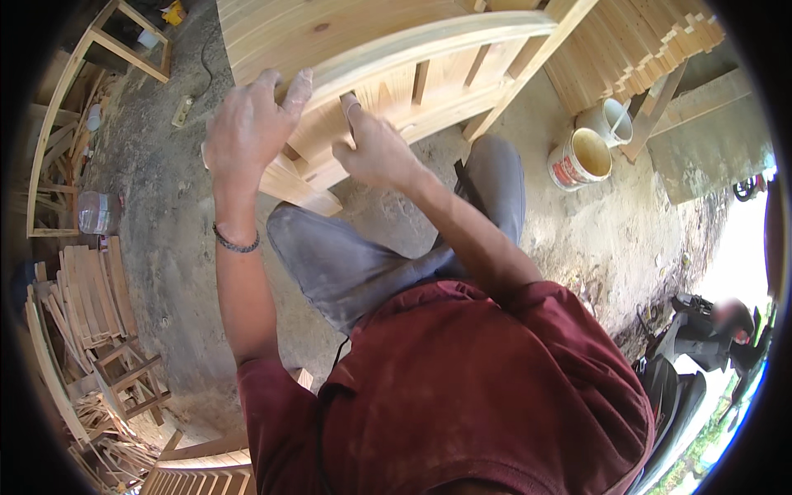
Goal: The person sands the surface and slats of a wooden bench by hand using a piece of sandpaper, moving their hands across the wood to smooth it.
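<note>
Above the bent knees in grey trousers (355, 256), a pale wooden frame (396, 58) with a curved rail and short upright slats, propped at a tilt on the dusty concrete floor (165, 181). Left hand (252, 128) spread open, palm and fingers pressed flat on the curved rail's edge, dark braided band at the wrist (237, 242). Right hand (375, 148) closed, fingers pinched around something small (too hidden to tell what) pressed against the frame just under the rail. Two paint-stained buckets (582, 157) standing to the right, well apart from both hands, beside a stack of cut boards (635, 49). Off to the left, loose slats (91, 297) piled on the floor near a clear plastic bottle (97, 213).
</note>
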`<state>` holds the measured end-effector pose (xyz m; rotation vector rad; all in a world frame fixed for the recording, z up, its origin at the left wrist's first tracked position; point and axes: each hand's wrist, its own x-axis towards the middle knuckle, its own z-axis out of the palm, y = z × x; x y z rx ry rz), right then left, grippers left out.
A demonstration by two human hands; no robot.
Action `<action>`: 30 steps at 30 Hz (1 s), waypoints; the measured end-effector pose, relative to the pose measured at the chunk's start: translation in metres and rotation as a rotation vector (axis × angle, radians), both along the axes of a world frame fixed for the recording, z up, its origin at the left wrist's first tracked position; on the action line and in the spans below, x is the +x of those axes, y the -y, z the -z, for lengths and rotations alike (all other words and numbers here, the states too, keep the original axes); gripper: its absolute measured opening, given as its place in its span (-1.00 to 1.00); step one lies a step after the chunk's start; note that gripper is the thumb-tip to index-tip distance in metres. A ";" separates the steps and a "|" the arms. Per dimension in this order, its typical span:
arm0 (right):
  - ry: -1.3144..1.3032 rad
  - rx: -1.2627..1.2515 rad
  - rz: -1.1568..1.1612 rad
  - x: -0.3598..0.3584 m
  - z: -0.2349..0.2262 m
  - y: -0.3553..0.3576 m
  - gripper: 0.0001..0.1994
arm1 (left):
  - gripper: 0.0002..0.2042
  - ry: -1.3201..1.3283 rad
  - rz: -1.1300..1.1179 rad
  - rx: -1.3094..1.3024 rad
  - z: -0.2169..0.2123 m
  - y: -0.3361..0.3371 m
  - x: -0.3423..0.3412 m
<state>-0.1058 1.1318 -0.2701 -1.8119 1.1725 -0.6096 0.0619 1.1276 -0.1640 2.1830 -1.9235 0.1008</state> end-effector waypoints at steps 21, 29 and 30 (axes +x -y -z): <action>-0.047 -0.095 0.015 -0.004 0.033 0.014 -0.38 | -0.39 0.020 -0.017 0.009 -0.007 0.001 -0.009; 0.258 -0.407 0.161 0.014 0.046 -0.001 -0.40 | -0.40 0.032 -0.009 -0.039 -0.002 0.004 -0.007; 0.277 -0.341 0.141 0.013 0.042 -0.005 -0.39 | -0.40 0.034 -0.010 -0.043 -0.002 0.003 -0.006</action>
